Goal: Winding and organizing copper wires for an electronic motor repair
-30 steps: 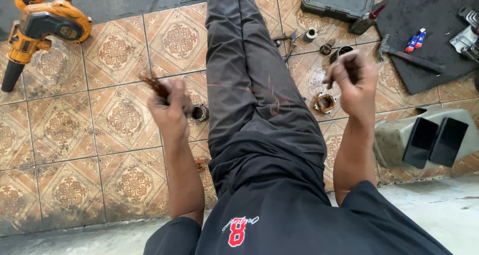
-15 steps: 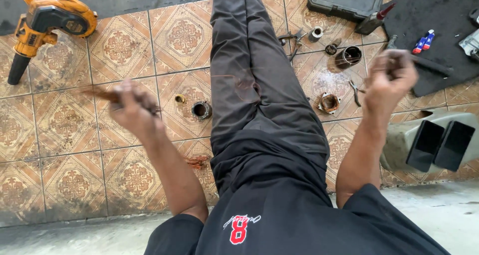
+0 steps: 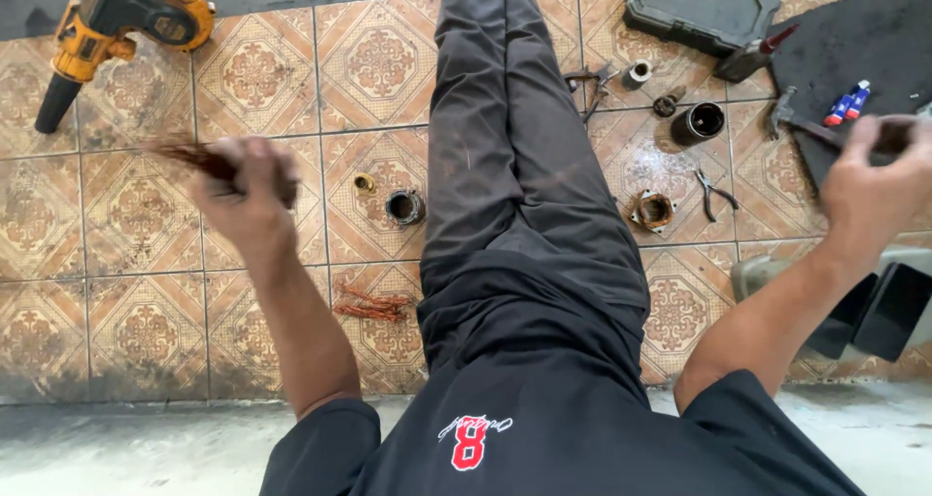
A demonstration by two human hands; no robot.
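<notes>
A: Entry, this moment. Your left hand (image 3: 248, 200) is raised at centre left of the frame, fist closed on a bundle of copper winding wire (image 3: 189, 154) that sticks out towards the upper left, blurred. Your right hand (image 3: 874, 190) is up at the right edge, fingers curled shut, apparently round a dark end of something. I cannot tell whether that is the same strand.

B: Where is the rest of the material?

A: A small heap of stripped copper wire (image 3: 371, 304) lies on the tiled floor (image 3: 136, 253) at lower centre left, just beside your thigh. A dark round motor part (image 3: 405, 206) and a small brass ring (image 3: 364, 183) sit just above it. A stator core with copper in it (image 3: 651, 210) lies right of your leg, with pliers (image 3: 715, 192) near it.

B: How do you do the pull well?

A: My judgement: hold both arms level and draw them apart evenly, so the wire comes free straight and does not kink. Close the left grip on the bundle low, near the fist, since loose ends whip. Keep the ends pointing away from your face. When the bundle goes down, lay it on the heap, well clear of the orange blower (image 3: 126, 20) at upper left.
</notes>
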